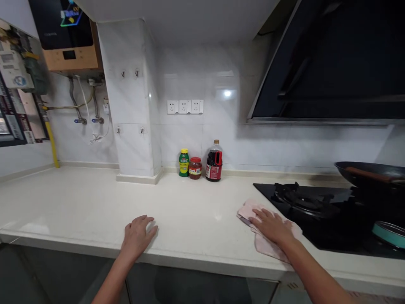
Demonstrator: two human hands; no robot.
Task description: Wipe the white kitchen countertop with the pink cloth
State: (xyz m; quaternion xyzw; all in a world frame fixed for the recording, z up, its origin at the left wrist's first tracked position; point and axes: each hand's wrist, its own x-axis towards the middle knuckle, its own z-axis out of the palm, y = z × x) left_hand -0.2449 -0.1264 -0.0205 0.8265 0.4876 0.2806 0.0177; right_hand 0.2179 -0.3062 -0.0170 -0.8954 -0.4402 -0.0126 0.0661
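My right hand (272, 226) lies flat on a pale pink cloth (248, 207), fingers spread and pressing it to the white countertop (196, 207). The cloth is rumpled, sticks out on all sides of the hand, and reaches the left edge of the black gas stove (332, 236). Near the front edge of the counter, my left hand (139, 234) is open, with its thumb apart from loosely bent fingers and nothing in it.
Against the back wall stand a green bottle with a yellow cap (184, 164), a red-lidded jar (195, 169) and a large bottle of dark liquid (214, 162). A wok (363, 169) and a teal-rimmed round item (389, 234) sit on the stove, below the slanted range hood (329, 71). A wall pillar (131, 101) meets the counter.
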